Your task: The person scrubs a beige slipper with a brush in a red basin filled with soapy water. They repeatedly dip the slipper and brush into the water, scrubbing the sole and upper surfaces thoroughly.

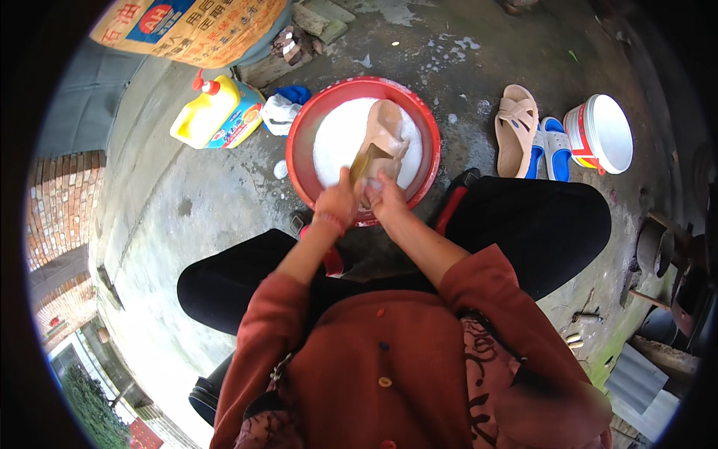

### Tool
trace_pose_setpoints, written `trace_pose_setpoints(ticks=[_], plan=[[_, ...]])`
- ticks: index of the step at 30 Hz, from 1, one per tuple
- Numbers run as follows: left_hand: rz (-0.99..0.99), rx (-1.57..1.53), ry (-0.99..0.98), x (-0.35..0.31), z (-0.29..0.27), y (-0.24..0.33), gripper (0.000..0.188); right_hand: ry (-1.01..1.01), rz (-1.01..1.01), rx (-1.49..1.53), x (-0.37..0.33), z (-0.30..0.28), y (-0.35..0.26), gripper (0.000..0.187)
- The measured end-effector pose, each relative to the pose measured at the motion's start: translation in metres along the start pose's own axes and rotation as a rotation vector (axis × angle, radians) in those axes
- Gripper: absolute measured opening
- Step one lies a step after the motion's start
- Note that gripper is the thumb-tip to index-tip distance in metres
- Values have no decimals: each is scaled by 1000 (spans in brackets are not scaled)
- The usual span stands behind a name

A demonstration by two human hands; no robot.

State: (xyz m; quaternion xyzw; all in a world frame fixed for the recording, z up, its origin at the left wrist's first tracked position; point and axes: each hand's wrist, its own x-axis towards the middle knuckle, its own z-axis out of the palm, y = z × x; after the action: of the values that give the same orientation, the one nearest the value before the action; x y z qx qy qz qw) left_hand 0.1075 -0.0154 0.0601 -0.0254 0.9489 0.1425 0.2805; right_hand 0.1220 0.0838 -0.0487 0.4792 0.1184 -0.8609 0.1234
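Beige sandal (390,140) near yellow bottle (207,114) with printed blue label (245,114)

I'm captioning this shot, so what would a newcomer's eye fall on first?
Probably the red basin of white suds before the person, where the left hand holds a brush over a tan sandal that the right hand grips. Next, the yellow jug left of the basin. To its right, another sandal, blue slippers and a white bucket stand out.
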Motion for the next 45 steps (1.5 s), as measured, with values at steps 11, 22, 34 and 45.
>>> trace_pose_setpoints(ticks=[11,22,34,45], plan=[[-34,-3,-50,-17,8,6,47,25,-108,-68,-4,0,8,24],[-44,-91,-21,-17,18,1,48,58,-66,-94,-2,-3,3,17],[-48,-162,0,-9,20,-3,47,121,-119,-197,-7,7,3,14],[-72,-188,-2,14,20,-4,48,149,-128,-260,-11,10,3,13]])
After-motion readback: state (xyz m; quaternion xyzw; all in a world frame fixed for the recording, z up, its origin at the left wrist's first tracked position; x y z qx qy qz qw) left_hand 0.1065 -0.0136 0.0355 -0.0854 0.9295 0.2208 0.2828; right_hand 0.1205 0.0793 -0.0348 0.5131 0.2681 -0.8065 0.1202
